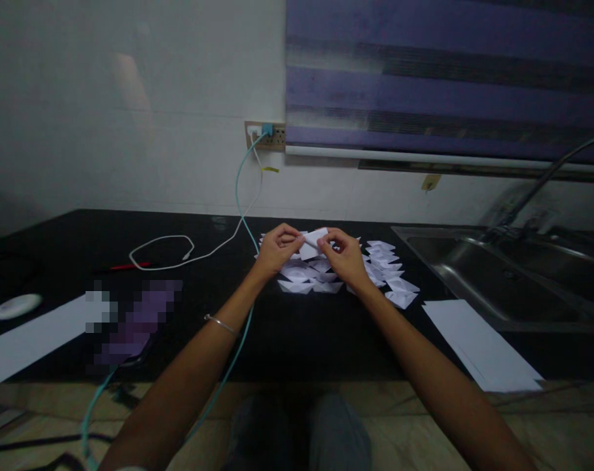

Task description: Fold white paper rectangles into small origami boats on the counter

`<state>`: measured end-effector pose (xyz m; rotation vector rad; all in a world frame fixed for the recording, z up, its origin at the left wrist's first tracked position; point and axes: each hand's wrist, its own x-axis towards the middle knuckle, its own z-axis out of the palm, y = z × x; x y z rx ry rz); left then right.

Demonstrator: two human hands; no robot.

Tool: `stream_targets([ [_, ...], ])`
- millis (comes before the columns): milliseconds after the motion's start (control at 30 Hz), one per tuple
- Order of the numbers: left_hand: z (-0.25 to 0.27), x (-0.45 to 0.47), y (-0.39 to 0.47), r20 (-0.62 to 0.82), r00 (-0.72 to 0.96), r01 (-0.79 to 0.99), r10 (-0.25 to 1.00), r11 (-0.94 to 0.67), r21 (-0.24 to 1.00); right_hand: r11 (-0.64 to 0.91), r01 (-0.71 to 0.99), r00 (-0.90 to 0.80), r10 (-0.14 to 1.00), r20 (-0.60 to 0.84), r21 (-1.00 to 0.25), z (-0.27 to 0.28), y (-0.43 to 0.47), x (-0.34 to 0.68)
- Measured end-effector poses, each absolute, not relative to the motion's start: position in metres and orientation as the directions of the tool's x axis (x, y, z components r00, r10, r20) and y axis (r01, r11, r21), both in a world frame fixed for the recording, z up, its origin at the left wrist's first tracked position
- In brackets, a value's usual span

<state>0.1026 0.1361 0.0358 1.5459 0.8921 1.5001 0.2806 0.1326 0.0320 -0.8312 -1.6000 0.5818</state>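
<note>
A small piece of folded white paper (pixel 313 243) is held up between my two hands, above the dark countertop. My left hand (pixel 279 248) pinches its left edge between thumb and fingers. On the opposite edge, my right hand (pixel 345 254) grips it the same way. Behind and below the hands lie several folded white paper boats (pixel 297 286), set close together in rows and partly hidden by my fingers and wrists. More paper boats (pixel 401 285) stretch to the right of my right hand.
White paper sheets (pixel 481 347) lie at the right, near the metal sink (pixel 454 275) with its faucet (pixel 547 173). At the left are a white paper strip (pixel 36 340), a blurred-out phone (pixel 140 327), a red pen (pixel 130 266), a white oval object (pixel 17 306) and a white cable (pixel 206 256). A teal cable (pixel 238 347) passes under my left arm.
</note>
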Motion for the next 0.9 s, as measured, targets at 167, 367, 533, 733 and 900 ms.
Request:
stream_targets([
  [167, 0.0375, 0.1038, 0.1346, 0.445, 0.054, -0.044, 0.894, -0.443, 0.895, 0.641, 0.227, -0.075, 0.762, 0.643, -0.733, 0.0345, 0.1311, 0.2811],
  [367, 0.036, 0.1038, 0.135, 0.457, 0.057, -0.053, 0.888, -0.454, 0.889, 0.61, 0.24, -0.072, 0.787, 0.613, -0.755, 0.0363, 0.1275, 0.2796],
  [533, 0.0334, 0.1018, 0.1375, 0.437, 0.077, -0.041, 0.896, -0.435, 0.9, 0.58, 0.135, -0.007, 0.811, 0.585, -0.803, 0.0314, 0.13, 0.2746],
  [733, 0.0318, 0.1024, 0.136, 0.422, 0.133, -0.005, 0.897, -0.425, 0.905, 0.506, 0.055, -0.039, 0.862, 0.505, -0.861, 0.0289, 0.1333, 0.2745],
  [900, 0.0332, 0.103, 0.135, 0.449, 0.159, 0.03, 0.879, -0.459, 0.888, 0.45, 0.05, -0.066, 0.892, 0.447, -0.891, 0.0294, 0.1352, 0.2804],
])
